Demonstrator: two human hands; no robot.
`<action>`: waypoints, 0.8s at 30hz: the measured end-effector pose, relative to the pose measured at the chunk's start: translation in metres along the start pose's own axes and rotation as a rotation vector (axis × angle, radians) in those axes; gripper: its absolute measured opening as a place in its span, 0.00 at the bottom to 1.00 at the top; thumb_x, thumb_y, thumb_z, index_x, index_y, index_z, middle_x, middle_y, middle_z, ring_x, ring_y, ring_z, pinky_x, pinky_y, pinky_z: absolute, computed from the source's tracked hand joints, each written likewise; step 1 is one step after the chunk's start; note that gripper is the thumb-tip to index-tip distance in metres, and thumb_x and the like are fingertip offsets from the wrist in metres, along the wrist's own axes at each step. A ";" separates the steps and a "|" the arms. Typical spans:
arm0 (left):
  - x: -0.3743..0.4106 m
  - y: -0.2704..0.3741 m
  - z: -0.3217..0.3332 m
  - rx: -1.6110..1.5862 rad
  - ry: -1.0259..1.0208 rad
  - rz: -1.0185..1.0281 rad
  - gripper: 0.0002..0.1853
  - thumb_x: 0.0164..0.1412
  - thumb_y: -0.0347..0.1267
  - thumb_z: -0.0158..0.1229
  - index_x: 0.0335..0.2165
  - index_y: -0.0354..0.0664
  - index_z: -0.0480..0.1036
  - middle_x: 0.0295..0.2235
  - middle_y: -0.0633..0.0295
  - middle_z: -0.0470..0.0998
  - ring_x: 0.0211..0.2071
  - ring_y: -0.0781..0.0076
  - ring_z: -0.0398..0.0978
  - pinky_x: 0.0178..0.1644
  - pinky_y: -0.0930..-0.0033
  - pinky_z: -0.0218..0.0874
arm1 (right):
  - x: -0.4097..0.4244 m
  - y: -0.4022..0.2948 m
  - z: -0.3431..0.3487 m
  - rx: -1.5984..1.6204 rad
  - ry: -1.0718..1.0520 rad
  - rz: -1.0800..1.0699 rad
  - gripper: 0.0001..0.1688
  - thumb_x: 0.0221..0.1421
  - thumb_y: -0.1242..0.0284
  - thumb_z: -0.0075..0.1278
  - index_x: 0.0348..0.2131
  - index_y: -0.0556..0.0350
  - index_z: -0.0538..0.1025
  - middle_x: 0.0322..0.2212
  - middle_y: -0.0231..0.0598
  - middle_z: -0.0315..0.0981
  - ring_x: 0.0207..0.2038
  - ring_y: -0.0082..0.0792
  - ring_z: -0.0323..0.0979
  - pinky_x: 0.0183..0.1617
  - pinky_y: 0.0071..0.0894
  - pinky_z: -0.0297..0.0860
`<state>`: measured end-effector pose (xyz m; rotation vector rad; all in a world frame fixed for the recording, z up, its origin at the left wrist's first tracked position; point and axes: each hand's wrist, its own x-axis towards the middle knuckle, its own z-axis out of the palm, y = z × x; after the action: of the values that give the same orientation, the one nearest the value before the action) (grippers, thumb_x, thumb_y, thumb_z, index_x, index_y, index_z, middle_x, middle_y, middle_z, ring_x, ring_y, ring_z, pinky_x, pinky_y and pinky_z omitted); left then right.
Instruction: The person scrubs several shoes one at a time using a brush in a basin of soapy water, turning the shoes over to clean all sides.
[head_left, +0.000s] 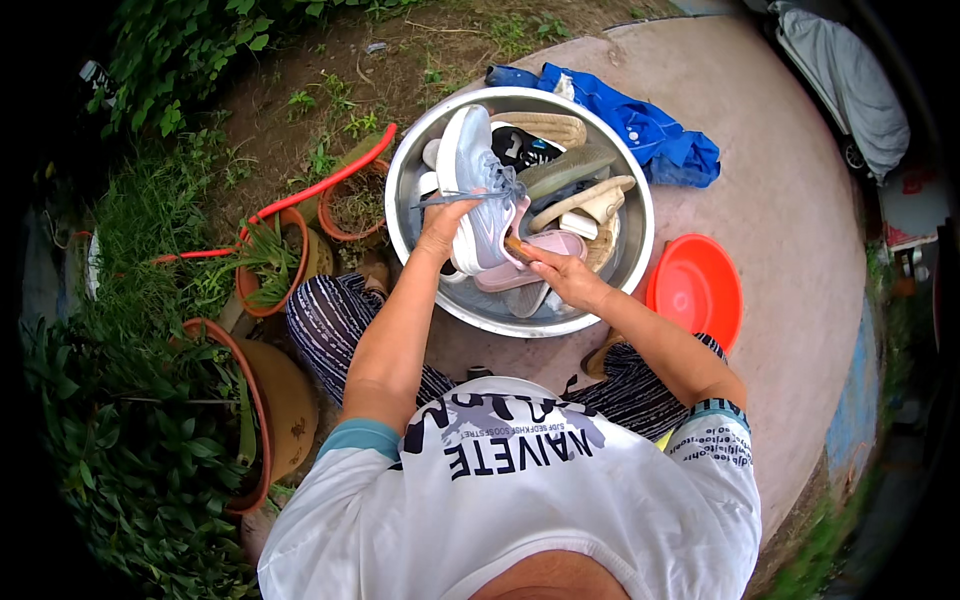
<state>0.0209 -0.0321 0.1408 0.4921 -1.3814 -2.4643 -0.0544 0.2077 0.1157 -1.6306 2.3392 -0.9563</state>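
A pale blue-grey lace-up sneaker (480, 187) with a white sole is tilted over a round metal basin (641, 247). My left hand (448, 225) grips it at the side, by the sole and a dangling lace. In my right hand (566, 276) is a small orange-brown tool (516, 246), likely a brush handle; its far end is hidden at the pink-lined shoe opening. Beneath my hands lie a pink slipper (566, 244), a beige slide sandal (592, 201), an olive shoe (566, 171) and a black shoe (517, 146). Water shows at the basin's bottom.
A red plastic basin (694, 292) stands to the right on the concrete. Wet blue clothing (637, 124) lies behind the metal basin. At left are potted plants (270, 262), a large planter (277, 405) and a red hose (322, 184). A covered vehicle (847, 82) is at far right.
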 end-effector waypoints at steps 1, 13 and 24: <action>-0.001 0.000 0.001 0.080 -0.015 0.025 0.16 0.48 0.28 0.60 0.38 0.33 0.74 0.35 0.58 0.77 0.36 0.69 0.74 0.40 0.70 0.66 | 0.002 0.002 0.009 0.105 0.084 -0.124 0.25 0.61 0.64 0.41 0.57 0.34 0.61 0.22 0.42 0.73 0.20 0.37 0.73 0.23 0.35 0.67; -0.007 0.002 0.007 -0.105 -0.027 -0.305 0.18 0.50 0.30 0.57 0.40 0.28 0.71 0.36 0.51 0.76 0.35 0.62 0.76 0.40 0.65 0.69 | 0.024 -0.004 -0.064 -0.625 -0.020 -0.236 0.34 0.49 0.72 0.47 0.56 0.27 0.63 0.17 0.34 0.66 0.17 0.33 0.68 0.18 0.33 0.66; -0.005 -0.002 -0.003 0.006 -0.045 -0.220 0.19 0.50 0.29 0.55 0.41 0.28 0.70 0.37 0.51 0.76 0.37 0.62 0.76 0.43 0.63 0.68 | 0.008 -0.020 -0.037 -0.211 -0.260 -0.068 0.23 0.60 0.67 0.39 0.54 0.25 0.66 0.22 0.35 0.73 0.19 0.36 0.70 0.26 0.32 0.69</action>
<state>0.0263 -0.0314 0.1386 0.6241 -1.4210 -2.6593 -0.0579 0.2116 0.1580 -1.7961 2.2811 -0.4843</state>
